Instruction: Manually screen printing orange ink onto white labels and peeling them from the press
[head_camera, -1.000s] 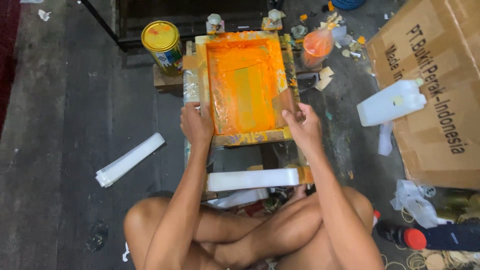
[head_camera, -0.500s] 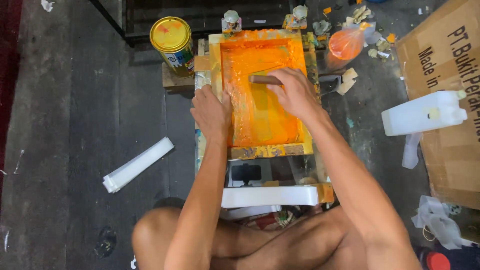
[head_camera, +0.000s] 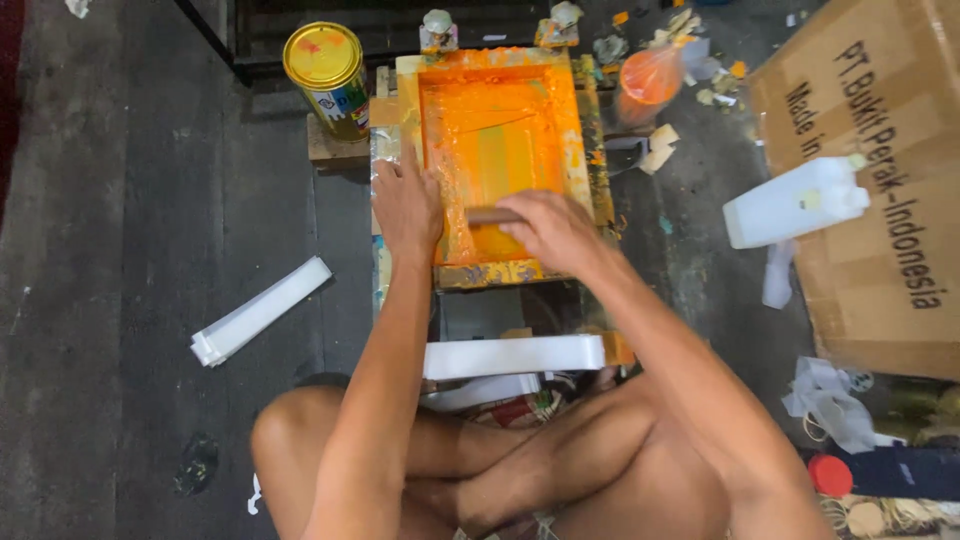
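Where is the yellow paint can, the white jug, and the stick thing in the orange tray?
yellow paint can (head_camera: 323, 58), head view, on its lid.
white jug (head_camera: 790, 203), head view, on its side.
squeegee (head_camera: 490, 215), head view, on its wooden handle.

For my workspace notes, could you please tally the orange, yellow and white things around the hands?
Orange: 2, the ink-covered screen frame and the bag.
Yellow: 1, the lidded tin.
White: 3, the jug and two strip stacks.
Total: 6.

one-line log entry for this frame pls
left hand: pressing frame edge | right hand: gripping squeegee on orange screen | paint can: beside frame, lid on
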